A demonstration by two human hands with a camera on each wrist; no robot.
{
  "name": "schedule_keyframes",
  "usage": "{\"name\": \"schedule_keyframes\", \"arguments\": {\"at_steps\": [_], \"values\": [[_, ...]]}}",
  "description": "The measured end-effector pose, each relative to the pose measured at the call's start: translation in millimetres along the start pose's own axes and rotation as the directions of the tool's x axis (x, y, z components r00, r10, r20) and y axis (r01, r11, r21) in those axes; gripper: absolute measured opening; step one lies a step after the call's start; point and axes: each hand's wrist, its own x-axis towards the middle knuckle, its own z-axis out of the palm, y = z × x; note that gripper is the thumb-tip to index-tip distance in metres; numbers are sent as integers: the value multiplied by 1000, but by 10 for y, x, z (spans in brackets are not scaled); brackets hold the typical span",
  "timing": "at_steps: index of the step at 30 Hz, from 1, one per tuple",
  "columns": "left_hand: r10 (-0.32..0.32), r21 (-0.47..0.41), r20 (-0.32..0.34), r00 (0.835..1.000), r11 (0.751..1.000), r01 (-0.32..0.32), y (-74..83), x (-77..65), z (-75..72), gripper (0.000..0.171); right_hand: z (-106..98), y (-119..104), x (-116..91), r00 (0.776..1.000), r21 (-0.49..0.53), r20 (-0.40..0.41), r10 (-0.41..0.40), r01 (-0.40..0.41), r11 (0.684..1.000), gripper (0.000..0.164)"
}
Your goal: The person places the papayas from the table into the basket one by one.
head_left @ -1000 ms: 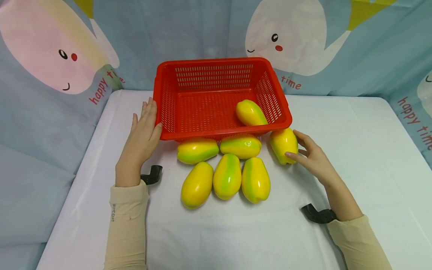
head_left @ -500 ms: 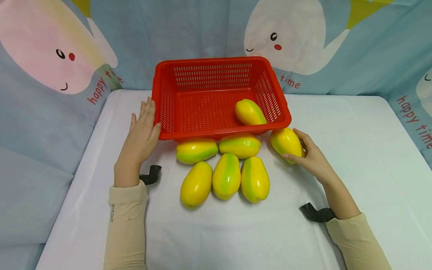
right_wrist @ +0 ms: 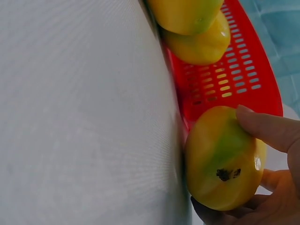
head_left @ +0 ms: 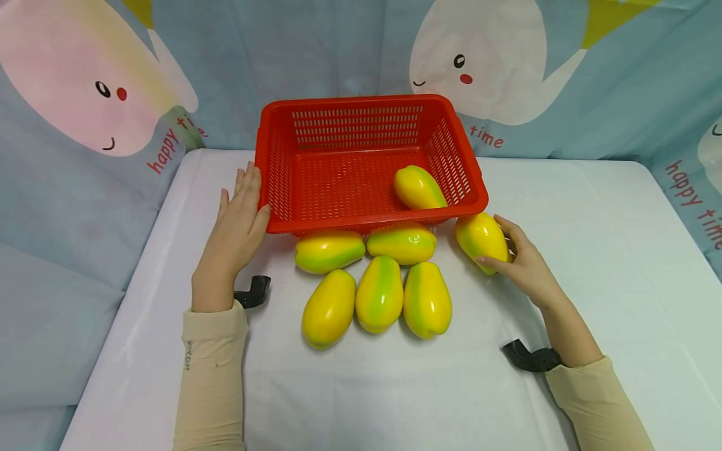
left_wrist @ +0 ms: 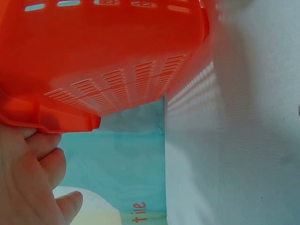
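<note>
Against the left rim of a red plastic basket point(head_left: 361, 223) rests my left hand point(head_left: 234, 228), its fingers straight in the head view. My right hand point(head_left: 524, 260) holds a yellow-green papaya point(head_left: 481, 241) by the basket's front right corner, thumb on the near side and fingers on the far side. The right wrist view shows that papaya's point(right_wrist: 225, 159) dark-spotted end and my thumb point(right_wrist: 267, 126) on its skin. One papaya point(head_left: 418, 188) lies inside the basket, at the right. Two more, a left papaya point(head_left: 329, 252) and a right papaya point(head_left: 402, 244), lie along its front wall.
Nearer me, three papayas stand in a row: left point(head_left: 329, 309), middle point(head_left: 380, 294) and right point(head_left: 427, 300). A white cloth point(head_left: 372, 401) covers the table. Behind the basket hangs a blue printed curtain point(head_left: 338, 50). Black wrist mounts point(head_left: 530, 357) sit on both arms.
The papaya at my right hand has turned, its near end swinging to the right, and my fingers have come round it. My left hand stays at the basket's rim.
</note>
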Motion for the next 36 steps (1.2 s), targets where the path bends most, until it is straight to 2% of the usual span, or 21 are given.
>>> {"name": "schedule_keyframes", "arguments": {"at_steps": [23, 36], "values": [[8, -5, -5, 1000, 1000, -8, -6, -3, 1, 61, -103, -49, -45, 993, -13, -114, 26, -27, 1000, 81], [-1, 1, -3, 1000, 1000, 1, 1, 0, -2, 62, -213, -81, -90, 984, 42, -174, 31, -24, 999, 80]]}}
